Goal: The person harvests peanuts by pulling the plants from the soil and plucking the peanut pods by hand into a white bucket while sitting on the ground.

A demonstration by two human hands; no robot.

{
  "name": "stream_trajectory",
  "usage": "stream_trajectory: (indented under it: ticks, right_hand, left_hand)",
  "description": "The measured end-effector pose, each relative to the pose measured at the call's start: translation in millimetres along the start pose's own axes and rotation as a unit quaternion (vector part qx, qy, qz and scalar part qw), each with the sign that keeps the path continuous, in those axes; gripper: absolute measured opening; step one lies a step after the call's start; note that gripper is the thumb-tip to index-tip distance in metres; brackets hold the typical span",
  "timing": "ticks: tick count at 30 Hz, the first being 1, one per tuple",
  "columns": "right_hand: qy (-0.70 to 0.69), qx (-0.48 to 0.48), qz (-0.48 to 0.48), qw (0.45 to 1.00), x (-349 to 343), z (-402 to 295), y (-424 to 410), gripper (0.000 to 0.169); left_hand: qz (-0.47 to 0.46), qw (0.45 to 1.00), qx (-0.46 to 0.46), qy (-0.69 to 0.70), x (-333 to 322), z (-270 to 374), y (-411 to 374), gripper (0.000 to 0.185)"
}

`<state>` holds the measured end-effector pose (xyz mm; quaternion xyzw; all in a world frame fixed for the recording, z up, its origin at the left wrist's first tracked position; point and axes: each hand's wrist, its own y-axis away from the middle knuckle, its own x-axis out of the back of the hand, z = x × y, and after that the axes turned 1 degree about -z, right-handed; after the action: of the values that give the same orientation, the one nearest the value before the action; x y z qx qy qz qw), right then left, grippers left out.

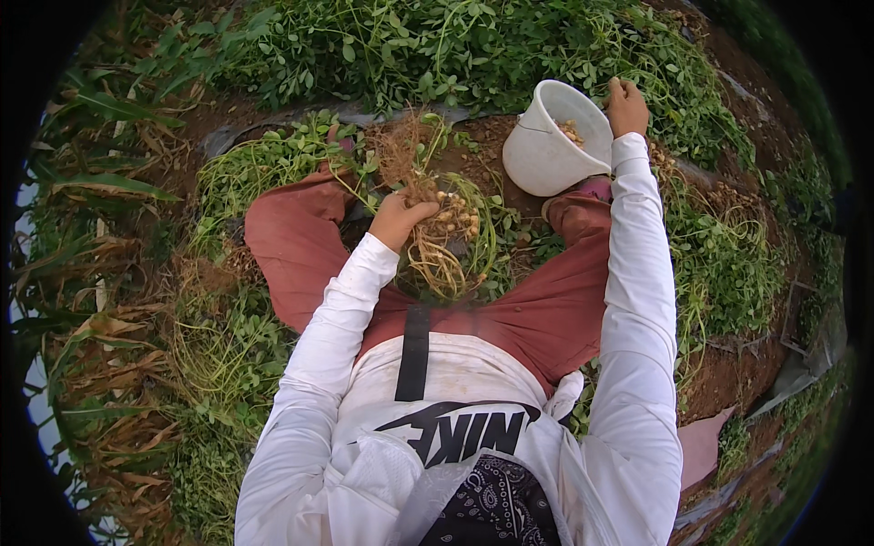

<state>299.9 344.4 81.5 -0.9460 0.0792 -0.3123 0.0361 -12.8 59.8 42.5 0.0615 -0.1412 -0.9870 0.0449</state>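
Note:
My left hand (401, 222) grips an uprooted peanut plant between my spread knees. Pale peanut pods (456, 217) cluster beside my thumb, with thin brown roots (401, 150) above and yellow-green stems (447, 269) curling below. At the upper right, a white plastic bucket (536, 160) leans with its mouth turned up and to the right. Some picked peanuts (570, 133) lie inside it. Just beyond the bucket's right rim is my right hand (627, 108), its fingers curled. Whether those fingers hold anything is unclear.
Leafy peanut vines (410, 54) stand thick along the far side. Pulled plants lie in heaps to the left (225, 341) and right (730, 266). Dry corn plants (116, 327) line the left side. Dark plastic film (235, 133) edges the soil, and a pink sheet (703, 447) lies at lower right.

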Motion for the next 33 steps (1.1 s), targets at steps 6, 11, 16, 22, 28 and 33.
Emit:
stream_trajectory:
  ticks: [6,11,16,22,28,33]
  right_hand:
    - [0.257,0.203,-0.144,0.934,-46.2,32.7,30.7,0.053]
    - [-0.202,0.218,-0.483,0.824,-85.3,-37.7,161.9,0.036]
    - [-0.06,0.32,-0.436,0.839,-89.7,-54.1,201.6,0.025]
    - [-0.106,0.168,-0.295,0.935,-105.4,-55.6,226.8,0.02]
    - [-0.454,-0.21,-0.283,0.819,-99.3,-34.6,188.2,0.016]
    - [-0.174,0.229,-0.328,0.9,-79.5,-70.8,220.6,0.017]
  left_hand:
    - [0.004,0.999,0.007,0.04,0.4,-5.2,-3.3,0.026]
    - [-0.057,0.998,0.025,0.019,-1.6,4.4,3.2,0.029]
    - [-0.059,0.998,0.02,0.03,-6.2,6.0,3.4,0.033]
    - [-0.024,1.0,0.013,0.01,-11.0,4.0,-5.2,0.035]
    - [0.024,1.0,-0.011,0.005,-7.6,0.8,6.1,0.037]
    - [0.036,0.998,0.007,0.043,-1.5,-0.1,-1.1,0.035]
